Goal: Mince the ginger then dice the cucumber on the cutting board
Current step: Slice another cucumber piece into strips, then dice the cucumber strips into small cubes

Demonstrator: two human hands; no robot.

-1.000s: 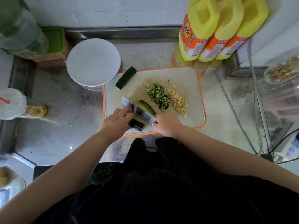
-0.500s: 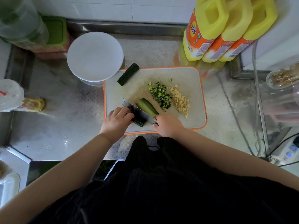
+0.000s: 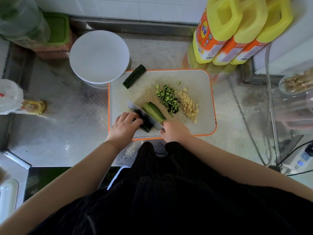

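On the white, orange-rimmed cutting board [image 3: 194,78], the left hand [image 3: 124,128] pins a dark green cucumber piece [image 3: 146,128] steady while the right hand [image 3: 174,131] grips a steel cleaver [image 3: 144,116], apparently slicing lengthwise; pale minced ginger [image 3: 188,106] lies set aside beside diced cucumber [image 3: 168,99].

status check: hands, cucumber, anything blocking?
Left hand holds dark cucumber piece; right hand grips steel knife. Ginger pile minced. Nothing blocking.
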